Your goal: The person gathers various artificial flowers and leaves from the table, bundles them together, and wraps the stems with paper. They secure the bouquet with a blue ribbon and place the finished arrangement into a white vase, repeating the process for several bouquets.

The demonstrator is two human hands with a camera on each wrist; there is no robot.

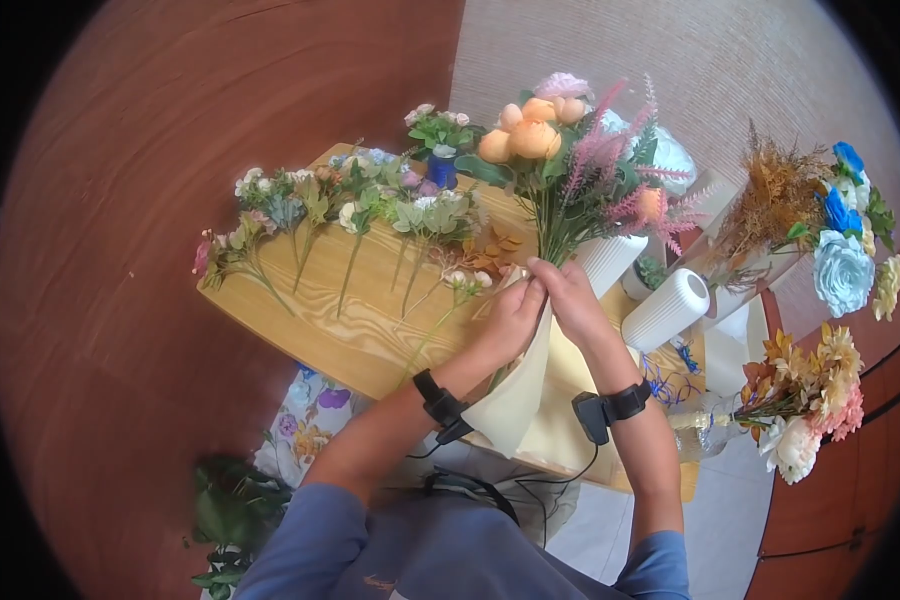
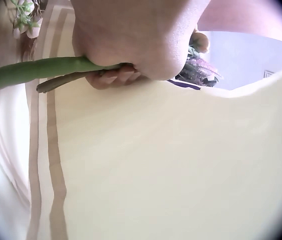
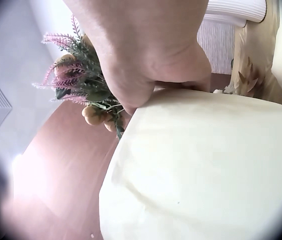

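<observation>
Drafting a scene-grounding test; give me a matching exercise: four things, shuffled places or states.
Things
1. orange-and-pink flower bouquet
2. large cream paper sheet
3. small blue pot
4. loose, mixed-colour flower stems

Places or states
A. lying on the wooden table
B. blooms showing beyond the left hand and right hand
C. between the bare forearms
D. holding a short leafy plant

Pairs: 1-B; 2-C; 3-D; 4-A

The paper [image 1: 513, 412] is showing cream, with brown stripes running along one edge. Beyond the paper, the bouquet [image 1: 575, 180] is mixing peach, pink and green. Left of the paper, the table [image 1: 370, 350] is displaying swirling grain on yellow-brown; right of it, vases [image 1: 660, 315] are showing ribbed white, roses [image 1: 843, 274] pale and bright blue.
</observation>
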